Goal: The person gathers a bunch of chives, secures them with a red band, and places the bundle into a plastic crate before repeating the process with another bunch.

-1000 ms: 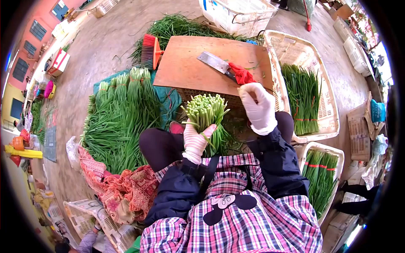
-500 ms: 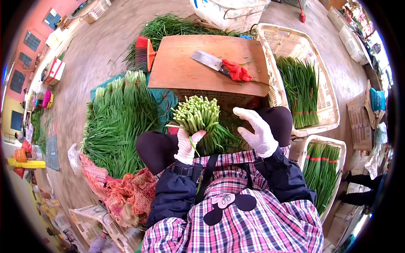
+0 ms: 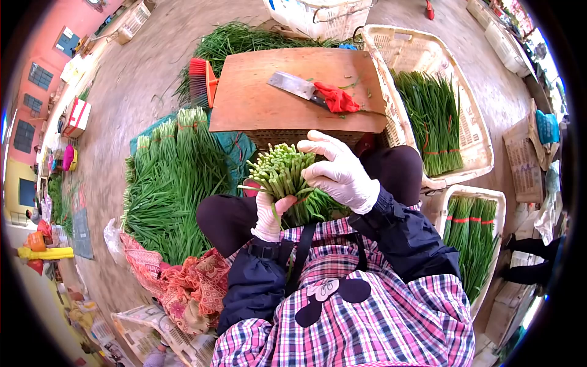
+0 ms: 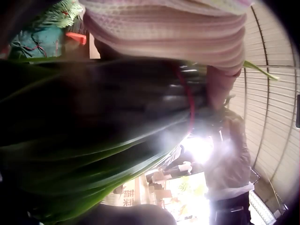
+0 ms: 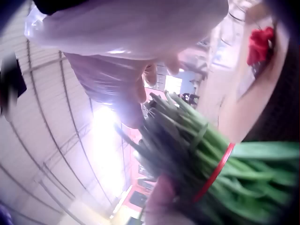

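In the head view, my gloved left hand [image 3: 269, 215] grips a bundle of green stalks [image 3: 285, 169] with pale cut ends facing up. My gloved right hand [image 3: 341, 172] is at the bundle's right edge, its fingers bent beside the stalk ends. The right wrist view shows a red band [image 5: 216, 171] round the bundle, and the right fingertips close against the stalk tips. The left wrist view has the dark leafy part of the bundle [image 4: 93, 154] under the left hand [image 4: 168, 35], with the same band around it.
A cleaver [image 3: 292, 84] with a red cloth [image 3: 336, 98] on its handle lies on a wooden board [image 3: 244, 92]. Tied bundles [image 3: 174, 183] lie at left on teal sheeting. Crates [image 3: 480, 162] with more greens stand at right. A red brush [image 3: 199, 82] is beside the board.
My right hand has moved left and up from beside the bundle to its stalk ends. The left hand still holds the bundle. The view has shifted slightly.
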The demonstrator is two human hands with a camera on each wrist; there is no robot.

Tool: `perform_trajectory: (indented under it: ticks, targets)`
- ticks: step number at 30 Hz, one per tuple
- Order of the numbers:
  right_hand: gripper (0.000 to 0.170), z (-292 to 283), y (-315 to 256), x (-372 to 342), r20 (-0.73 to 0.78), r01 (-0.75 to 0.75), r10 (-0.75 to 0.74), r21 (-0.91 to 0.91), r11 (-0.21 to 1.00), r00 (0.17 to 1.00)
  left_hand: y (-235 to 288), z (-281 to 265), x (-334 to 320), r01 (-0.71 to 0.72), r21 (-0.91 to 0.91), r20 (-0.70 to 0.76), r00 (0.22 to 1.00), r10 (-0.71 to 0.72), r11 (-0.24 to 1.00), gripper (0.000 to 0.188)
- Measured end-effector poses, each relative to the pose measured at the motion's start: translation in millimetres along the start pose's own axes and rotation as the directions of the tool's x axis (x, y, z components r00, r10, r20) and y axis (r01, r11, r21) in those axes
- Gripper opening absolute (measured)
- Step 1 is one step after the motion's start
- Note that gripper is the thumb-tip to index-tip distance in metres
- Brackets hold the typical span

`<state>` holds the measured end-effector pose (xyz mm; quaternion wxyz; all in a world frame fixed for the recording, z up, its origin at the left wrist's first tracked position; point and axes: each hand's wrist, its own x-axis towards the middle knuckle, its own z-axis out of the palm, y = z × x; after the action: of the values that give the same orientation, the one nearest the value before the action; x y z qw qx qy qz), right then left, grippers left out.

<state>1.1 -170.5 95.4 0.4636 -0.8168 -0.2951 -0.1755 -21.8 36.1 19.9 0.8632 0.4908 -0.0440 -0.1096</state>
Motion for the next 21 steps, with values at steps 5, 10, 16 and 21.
perform_trajectory:
  ticks: [5,10,16,21]
  targets:
    - [0.007,12.0,-8.9,-9.3,0.016,-0.297,0.566,0.863,0.408,0.824,4.4,-1.0,-0.5,0.022,-0.035,0.005,1.000,-0.021,0.999,0.061]
    - [0.018,-9.2,19.4,-24.9,-0.178,-0.169,0.475,0.781,0.601,0.862,4.9,-6.5,-0.2,0.012,-0.076,-0.060,0.998,-0.017,0.997,0.060]
    - [0.030,2.7,-6.9,-11.8,-0.148,-0.265,0.301,0.222,0.938,0.942,1.7,-13.5,2.0,0.049,-0.154,-0.061,0.996,-0.059,0.987,0.062]
    - [0.043,21.3,-13.8,2.3,-0.128,-0.202,0.224,0.169,0.965,0.966,4.1,-8.2,0.0,0.041,-0.145,-0.058,0.997,-0.049,0.989,0.060]
